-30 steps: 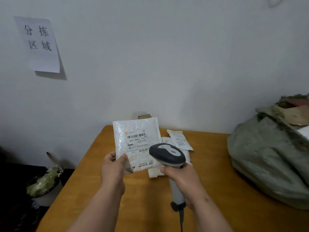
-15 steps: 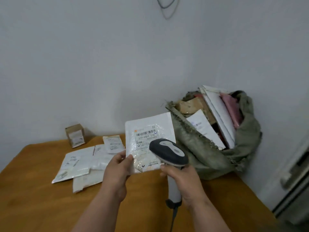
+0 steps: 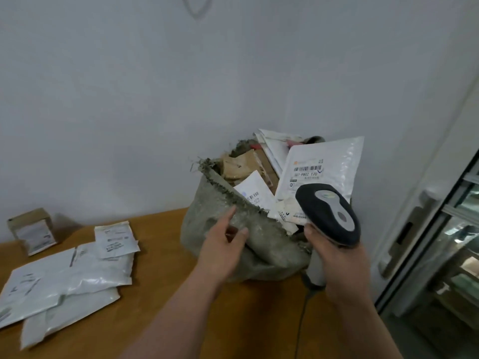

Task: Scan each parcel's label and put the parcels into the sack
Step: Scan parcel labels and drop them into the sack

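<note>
The white parcel point(image 3: 321, 168) with the barcode label now stands tilted in the mouth of the grey-green sack point(image 3: 241, 229), resting on the other packets inside; half a second ago the left hand held it in front of the scanner. The left hand point(image 3: 223, 246) has let it go: its fingers point(image 3: 229, 216) are relaxed and spread, the forefinger touching the sack's frayed rim. The right hand point(image 3: 337, 257) grips the handle of the scanner point(image 3: 328, 213), whose head hides the parcel's lower corner. The handle's lower end and its cable are hard to make out. On the wooden counter point(image 3: 166, 268), left of the sack, lie flat white mailers point(image 3: 72, 275) and a small cardboard box point(image 3: 32, 230).
</note>
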